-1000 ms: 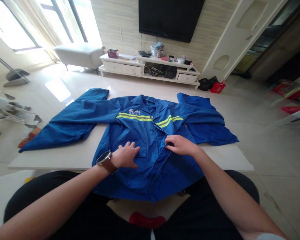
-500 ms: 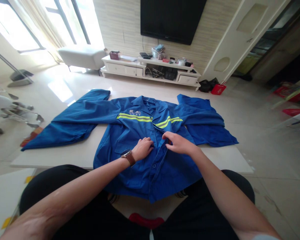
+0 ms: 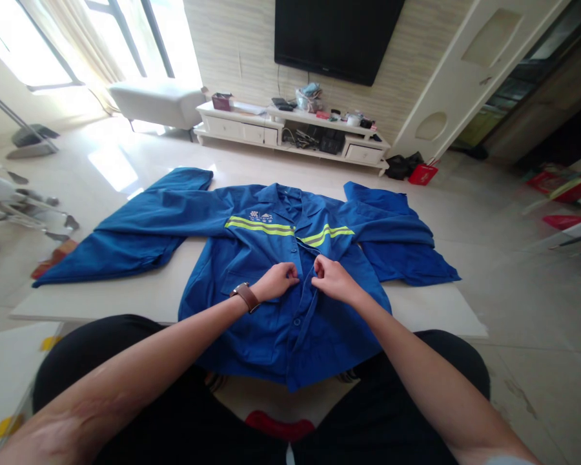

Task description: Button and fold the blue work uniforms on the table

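A blue work jacket with yellow-and-grey reflective stripes lies front up, its collar away from me. Its front is open below the chest stripe, and buttons show along the placket. My left hand, below a brown-strapped watch, pinches the placket edge near the middle. Just to its right, my right hand has its fingers closed on the other front edge of the jacket. Any button between the fingers is hidden.
The jacket rests on a low white table. Under its sleeves lie more blue garments, one at the left and one at the right. Beyond stand a white TV cabinet and a grey bench.
My left hand has gone from lying on the placket to pinching its edge. My right hand has closed its fingers further and shifted slightly left.
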A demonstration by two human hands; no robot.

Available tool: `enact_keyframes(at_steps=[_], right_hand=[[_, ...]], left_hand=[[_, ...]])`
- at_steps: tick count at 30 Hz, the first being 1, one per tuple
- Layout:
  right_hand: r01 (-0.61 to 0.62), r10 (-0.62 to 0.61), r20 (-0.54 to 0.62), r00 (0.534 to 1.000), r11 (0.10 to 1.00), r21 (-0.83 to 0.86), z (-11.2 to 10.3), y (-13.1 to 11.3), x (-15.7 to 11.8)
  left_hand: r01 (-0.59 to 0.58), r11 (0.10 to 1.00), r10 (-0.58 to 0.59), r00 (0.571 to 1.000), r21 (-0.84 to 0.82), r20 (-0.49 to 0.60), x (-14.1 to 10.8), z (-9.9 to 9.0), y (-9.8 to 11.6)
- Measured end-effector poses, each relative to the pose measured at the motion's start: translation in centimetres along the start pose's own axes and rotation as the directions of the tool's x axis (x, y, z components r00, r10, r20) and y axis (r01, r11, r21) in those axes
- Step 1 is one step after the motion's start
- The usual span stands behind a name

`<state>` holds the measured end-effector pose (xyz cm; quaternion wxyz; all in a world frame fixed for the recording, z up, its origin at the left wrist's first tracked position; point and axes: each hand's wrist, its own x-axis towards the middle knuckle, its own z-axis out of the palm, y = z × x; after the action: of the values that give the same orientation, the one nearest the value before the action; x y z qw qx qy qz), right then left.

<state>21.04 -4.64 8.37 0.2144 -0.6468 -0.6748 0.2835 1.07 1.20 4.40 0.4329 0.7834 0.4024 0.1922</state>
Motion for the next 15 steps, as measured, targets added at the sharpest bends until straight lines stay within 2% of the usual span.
enact_keyframes(at_steps=[3,5,7,9,15], right_hand=[[0.008,-0.005,-0.029,1.0,0.996,0.089,0.1,0.1,0.2],[0.044,-0.041,-0.021,0.999,0.972,0.231,0.4,0.0,0.4],[0.081,-0.085,-0.009,0.996,0.91,0.406,0.9,-0.2,0.5],[0.105,-0.111,-0.02,0.994,0.852,0.513,1.3,-0.5,0.5],[0.13,-0.142,-0.029,0.989,0.782,0.61,1.3,-1.2,0.5]], left_hand=[[-0.023,0.999,0.021,0.998,-0.035,-0.053,-0.7,-1.4,1.3],[-0.026,0.999,0.022,0.997,-0.043,-0.076,-1.2,-1.9,1.9],[-0.025,0.996,0.019,0.998,-0.086,-0.067,-1.5,-2.0,2.2],[-0.017,0.985,0.011,0.999,-0.172,-0.033,-1.5,-1.9,2.0],[-0.001,0.951,0.007,1.0,-0.309,0.019,-1.0,-1.3,0.4]])
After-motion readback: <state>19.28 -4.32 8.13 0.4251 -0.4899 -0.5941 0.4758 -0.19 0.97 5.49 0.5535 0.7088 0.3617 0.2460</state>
